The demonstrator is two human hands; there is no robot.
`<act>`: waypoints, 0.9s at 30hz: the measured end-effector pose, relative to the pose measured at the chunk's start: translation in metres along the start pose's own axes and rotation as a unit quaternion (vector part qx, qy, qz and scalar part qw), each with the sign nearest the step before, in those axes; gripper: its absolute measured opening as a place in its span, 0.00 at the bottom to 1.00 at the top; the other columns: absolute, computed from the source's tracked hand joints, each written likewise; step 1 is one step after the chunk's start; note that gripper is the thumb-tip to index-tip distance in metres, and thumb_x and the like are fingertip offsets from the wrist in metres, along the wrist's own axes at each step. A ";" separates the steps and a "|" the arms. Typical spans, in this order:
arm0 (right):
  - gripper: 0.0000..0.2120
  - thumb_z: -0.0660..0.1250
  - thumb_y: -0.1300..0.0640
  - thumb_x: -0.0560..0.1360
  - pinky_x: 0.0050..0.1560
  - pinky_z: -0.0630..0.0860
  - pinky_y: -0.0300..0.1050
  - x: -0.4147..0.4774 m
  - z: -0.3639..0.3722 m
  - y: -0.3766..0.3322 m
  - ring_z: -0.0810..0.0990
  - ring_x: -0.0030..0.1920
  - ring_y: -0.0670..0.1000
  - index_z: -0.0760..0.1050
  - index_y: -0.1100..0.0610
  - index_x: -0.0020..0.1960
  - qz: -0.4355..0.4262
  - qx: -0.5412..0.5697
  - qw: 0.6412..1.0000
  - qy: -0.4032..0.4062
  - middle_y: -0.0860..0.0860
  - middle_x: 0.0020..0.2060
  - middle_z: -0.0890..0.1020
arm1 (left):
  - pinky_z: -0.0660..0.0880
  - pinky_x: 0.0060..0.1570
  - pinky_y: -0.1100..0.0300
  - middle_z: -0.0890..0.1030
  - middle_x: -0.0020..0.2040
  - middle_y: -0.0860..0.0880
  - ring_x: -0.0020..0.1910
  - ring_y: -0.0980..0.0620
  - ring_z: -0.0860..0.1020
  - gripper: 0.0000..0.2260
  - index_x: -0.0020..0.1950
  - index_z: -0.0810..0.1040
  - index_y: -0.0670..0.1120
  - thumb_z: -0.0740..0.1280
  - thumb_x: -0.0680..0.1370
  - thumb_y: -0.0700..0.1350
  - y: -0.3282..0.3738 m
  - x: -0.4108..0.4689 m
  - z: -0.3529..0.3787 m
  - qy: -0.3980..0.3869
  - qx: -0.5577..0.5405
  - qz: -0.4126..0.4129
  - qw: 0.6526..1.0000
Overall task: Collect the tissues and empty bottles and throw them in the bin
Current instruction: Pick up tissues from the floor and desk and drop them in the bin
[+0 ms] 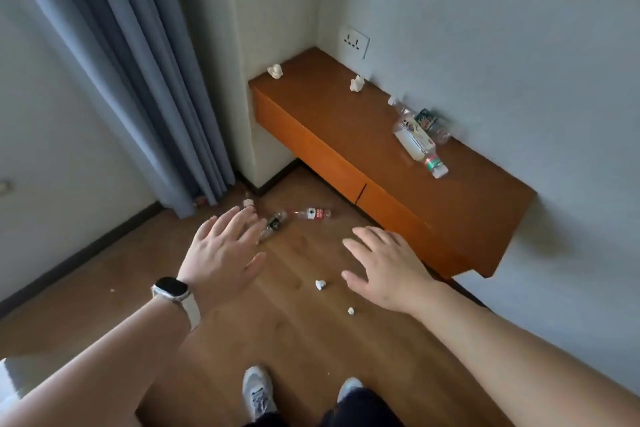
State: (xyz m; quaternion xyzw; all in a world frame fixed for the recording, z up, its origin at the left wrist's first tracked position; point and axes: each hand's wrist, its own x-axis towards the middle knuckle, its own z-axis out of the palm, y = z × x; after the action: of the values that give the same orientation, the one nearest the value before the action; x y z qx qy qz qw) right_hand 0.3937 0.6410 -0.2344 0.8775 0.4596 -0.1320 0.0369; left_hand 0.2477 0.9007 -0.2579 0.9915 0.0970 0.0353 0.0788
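My left hand (221, 250) and my right hand (381, 267) are stretched out in front of me, fingers spread, holding nothing. On the wooden floor beyond the left hand lie a red-labelled bottle (313, 214) and a dark-labelled bottle (273, 224). Two crumpled tissues (320, 284) (351, 311) lie on the floor between my hands, and another tissue (248, 203) sits near the curtain. On the orange wall shelf (346, 163) rest two tissues (275, 71) (356, 83) and three lying bottles (415, 140). No bin is in view.
A blue-grey curtain (138, 73) hangs at the left. A wall socket (355, 42) sits above the shelf's far end. The shelf juts out from the right wall at about hip height. My two white shoes (258, 392) stand on the floor at the bottom.
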 end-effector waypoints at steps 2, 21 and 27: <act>0.29 0.51 0.37 0.78 0.72 0.55 0.50 -0.001 0.022 0.008 0.55 0.74 0.51 0.60 0.49 0.74 0.025 0.013 0.999 -0.027 0.49 0.74 0.60 | 0.72 0.62 0.40 0.73 0.69 0.45 0.68 0.42 0.71 0.26 0.67 0.72 0.50 0.57 0.72 0.59 0.003 0.013 0.020 -0.035 -0.015 0.019 0.999; 0.25 0.55 0.40 0.77 0.65 0.64 0.50 0.121 0.454 0.149 0.65 0.68 0.53 0.64 0.49 0.71 0.102 0.097 0.972 -0.188 0.50 0.68 0.67 | 0.63 0.69 0.48 0.65 0.75 0.48 0.74 0.47 0.61 0.25 0.73 0.65 0.53 0.59 0.76 0.58 0.041 0.125 0.491 -0.253 -0.054 -0.024 0.966; 0.23 0.61 0.42 0.74 0.57 0.71 0.52 0.161 0.642 0.188 0.72 0.62 0.55 0.68 0.50 0.66 0.071 0.066 0.973 -0.212 0.50 0.63 0.71 | 0.65 0.65 0.51 0.61 0.76 0.52 0.72 0.49 0.62 0.25 0.75 0.62 0.54 0.58 0.78 0.57 0.029 0.141 0.694 -0.292 -0.061 -0.062 0.952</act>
State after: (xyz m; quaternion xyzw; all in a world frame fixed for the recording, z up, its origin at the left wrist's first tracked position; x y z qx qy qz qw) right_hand 0.5080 0.5417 -0.9059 0.8605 0.3684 -0.3416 0.0847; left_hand 0.4507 0.7968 -0.9294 0.9439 0.1289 -0.2550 0.1657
